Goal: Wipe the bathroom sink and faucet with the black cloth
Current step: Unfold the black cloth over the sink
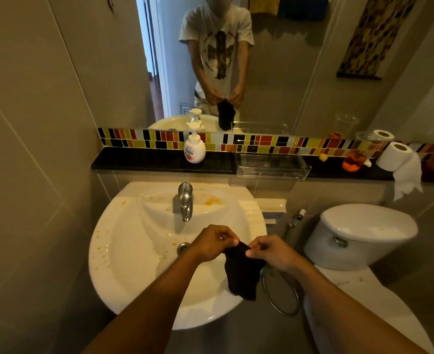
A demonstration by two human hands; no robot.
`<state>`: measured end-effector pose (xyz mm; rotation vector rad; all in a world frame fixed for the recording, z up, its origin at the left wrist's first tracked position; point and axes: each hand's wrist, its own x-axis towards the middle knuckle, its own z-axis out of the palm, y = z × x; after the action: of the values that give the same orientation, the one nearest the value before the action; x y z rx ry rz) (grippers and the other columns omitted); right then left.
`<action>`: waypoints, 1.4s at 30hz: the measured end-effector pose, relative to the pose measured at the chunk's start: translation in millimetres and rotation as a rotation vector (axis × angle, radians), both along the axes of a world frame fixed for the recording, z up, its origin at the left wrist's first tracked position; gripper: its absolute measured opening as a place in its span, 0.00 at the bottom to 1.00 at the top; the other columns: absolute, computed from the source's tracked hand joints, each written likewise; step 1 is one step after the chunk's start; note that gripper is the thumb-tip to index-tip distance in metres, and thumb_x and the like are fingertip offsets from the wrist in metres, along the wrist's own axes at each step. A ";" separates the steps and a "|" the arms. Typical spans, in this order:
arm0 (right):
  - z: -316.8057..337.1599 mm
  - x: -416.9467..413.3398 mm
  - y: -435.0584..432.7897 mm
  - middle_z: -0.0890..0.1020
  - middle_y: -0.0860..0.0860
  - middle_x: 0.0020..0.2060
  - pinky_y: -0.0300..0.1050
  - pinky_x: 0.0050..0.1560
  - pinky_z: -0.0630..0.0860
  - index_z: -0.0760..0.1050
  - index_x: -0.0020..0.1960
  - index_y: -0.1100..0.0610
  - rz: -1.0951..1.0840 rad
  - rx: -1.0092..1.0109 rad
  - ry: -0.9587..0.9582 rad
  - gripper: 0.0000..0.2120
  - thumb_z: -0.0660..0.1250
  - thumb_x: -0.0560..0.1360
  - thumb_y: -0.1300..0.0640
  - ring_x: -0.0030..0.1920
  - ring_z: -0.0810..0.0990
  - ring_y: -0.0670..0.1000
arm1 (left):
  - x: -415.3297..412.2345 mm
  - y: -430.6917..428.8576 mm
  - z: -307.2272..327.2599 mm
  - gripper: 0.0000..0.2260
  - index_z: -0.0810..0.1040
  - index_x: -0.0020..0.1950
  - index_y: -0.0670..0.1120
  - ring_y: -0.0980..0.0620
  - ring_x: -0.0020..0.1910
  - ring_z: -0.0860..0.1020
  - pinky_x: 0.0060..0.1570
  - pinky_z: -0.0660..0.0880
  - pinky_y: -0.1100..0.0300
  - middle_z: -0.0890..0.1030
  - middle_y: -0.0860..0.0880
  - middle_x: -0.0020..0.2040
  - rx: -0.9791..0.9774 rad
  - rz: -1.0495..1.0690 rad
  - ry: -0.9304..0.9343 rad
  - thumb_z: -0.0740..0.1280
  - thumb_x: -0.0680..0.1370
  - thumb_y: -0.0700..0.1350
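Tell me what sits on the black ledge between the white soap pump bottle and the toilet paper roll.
In the head view, between the white soap pump bottle and the toilet paper roll: a clear plastic tray, a small yellow object, and a clear cup of orange liquid.

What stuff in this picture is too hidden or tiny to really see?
All in the head view:
- Soap bottle: its label print is too small to read.
- Drain: partly covered by the left hand.
- Black cloth: its top edge is bunched under the fingers of both hands; the right hand covers one corner.
- Metal ring: its top is hidden behind the cloth and right wrist.
- Toilet: the bowl is cut off by the right forearm and the bottom edge.
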<state>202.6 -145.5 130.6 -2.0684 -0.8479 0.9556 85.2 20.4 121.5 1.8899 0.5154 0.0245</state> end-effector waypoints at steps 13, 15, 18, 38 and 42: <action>101.5 44.6 37.5 0.82 0.50 0.49 0.49 0.55 0.76 0.81 0.47 0.51 0.111 0.010 0.051 0.03 0.70 0.74 0.54 0.55 0.79 0.51 | 11.2 19.5 58.7 0.11 0.80 0.55 0.46 0.49 0.48 0.78 0.47 0.76 0.58 0.78 0.48 0.47 0.184 -0.030 0.003 0.68 0.73 0.41; 115.2 47.4 39.9 0.82 0.50 0.50 0.53 0.59 0.75 0.80 0.48 0.50 0.108 0.037 0.012 0.04 0.69 0.74 0.53 0.56 0.78 0.52 | 13.4 18.9 58.9 0.10 0.79 0.53 0.44 0.47 0.49 0.79 0.50 0.78 0.51 0.79 0.45 0.50 0.283 0.011 0.017 0.68 0.73 0.43; 134.0 53.6 37.9 0.82 0.50 0.50 0.54 0.60 0.73 0.80 0.48 0.50 0.091 0.080 -0.050 0.04 0.68 0.75 0.52 0.56 0.78 0.52 | 11.3 19.8 55.9 0.09 0.79 0.52 0.43 0.45 0.49 0.80 0.53 0.79 0.45 0.81 0.43 0.50 0.330 0.078 0.026 0.67 0.74 0.43; 44.4 63.9 -66.0 0.81 0.47 0.40 0.42 0.47 0.75 0.81 0.41 0.47 0.207 -0.476 0.087 0.03 0.70 0.73 0.50 0.47 0.79 0.49 | -11.0 43.8 25.3 0.12 0.81 0.57 0.46 0.59 0.41 0.79 0.40 0.76 0.69 0.82 0.49 0.48 0.036 -0.390 0.483 0.70 0.75 0.44; 18.9 53.2 -77.8 0.79 0.50 0.43 0.43 0.50 0.76 0.79 0.47 0.52 0.231 -0.582 0.216 0.04 0.69 0.74 0.53 0.46 0.78 0.48 | -11.7 41.3 2.3 0.14 0.81 0.58 0.46 0.50 0.57 0.78 0.60 0.76 0.57 0.82 0.48 0.55 -0.004 -0.385 0.587 0.72 0.74 0.46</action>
<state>255.7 -223.4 149.5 -2.3065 -0.7635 1.6792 73.5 61.6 123.7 1.9541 0.5273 -0.8012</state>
